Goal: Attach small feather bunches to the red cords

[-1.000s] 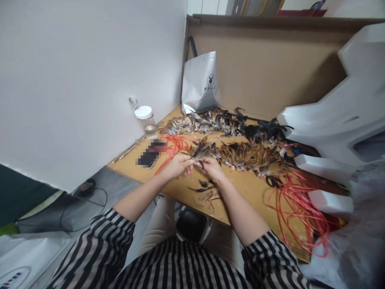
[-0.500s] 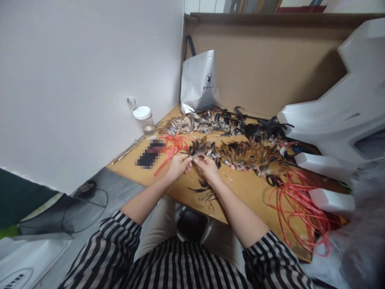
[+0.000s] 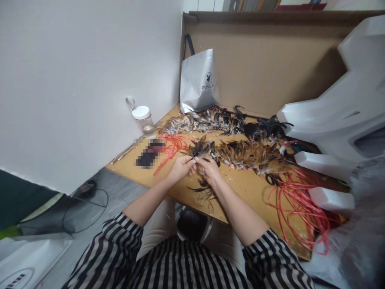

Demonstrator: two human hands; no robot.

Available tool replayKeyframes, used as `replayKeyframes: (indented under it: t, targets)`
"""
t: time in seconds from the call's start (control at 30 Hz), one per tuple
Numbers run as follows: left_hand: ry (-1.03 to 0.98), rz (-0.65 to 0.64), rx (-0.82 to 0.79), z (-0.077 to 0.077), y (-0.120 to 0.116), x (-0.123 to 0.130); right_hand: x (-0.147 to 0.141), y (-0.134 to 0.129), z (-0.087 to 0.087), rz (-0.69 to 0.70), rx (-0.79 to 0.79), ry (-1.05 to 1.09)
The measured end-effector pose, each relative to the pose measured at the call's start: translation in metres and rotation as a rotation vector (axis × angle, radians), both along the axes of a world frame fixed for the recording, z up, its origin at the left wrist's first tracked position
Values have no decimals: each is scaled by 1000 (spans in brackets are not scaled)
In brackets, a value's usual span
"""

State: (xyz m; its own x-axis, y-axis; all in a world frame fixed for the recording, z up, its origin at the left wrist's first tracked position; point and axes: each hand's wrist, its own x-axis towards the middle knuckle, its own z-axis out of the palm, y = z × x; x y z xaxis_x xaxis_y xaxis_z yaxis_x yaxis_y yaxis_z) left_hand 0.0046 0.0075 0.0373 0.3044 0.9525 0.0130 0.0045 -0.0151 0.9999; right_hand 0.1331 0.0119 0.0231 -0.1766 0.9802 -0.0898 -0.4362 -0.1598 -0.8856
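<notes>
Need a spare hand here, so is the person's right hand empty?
No, the right hand pinches the near end of a bunch of dark feathers, right up against the left hand.

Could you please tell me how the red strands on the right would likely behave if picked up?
Probably floppy, since the red strands lie in loose curves. Likely light, as they look thin. They may tangle, because many loops cross.

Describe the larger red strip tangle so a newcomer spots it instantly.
Start at the wooden table and follow it right, past the right hand. Near that end, beside black looped handles, sprawls the red strip tangle. Unlike the smaller red bunch beyond the left hand, its loops reach the table's right edge.
</notes>
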Motion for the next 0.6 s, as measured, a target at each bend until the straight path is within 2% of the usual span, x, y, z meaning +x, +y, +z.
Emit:
replayKeyframes:
  t: [0.17,0.27,0.4,0.6]
  targets:
    - [-163,-246,-160,9,-1,-15,6,1,6,16,28,-15]
    - [-283,-308,-265,9,0,-24,7,0,8,44,49,-35]
    - [-218,-322,-271,10,1,-28,5,-3,8,56,41,-56]
    - [-77,-237,-241,14,-2,-24,3,-4,9,57,48,-106]
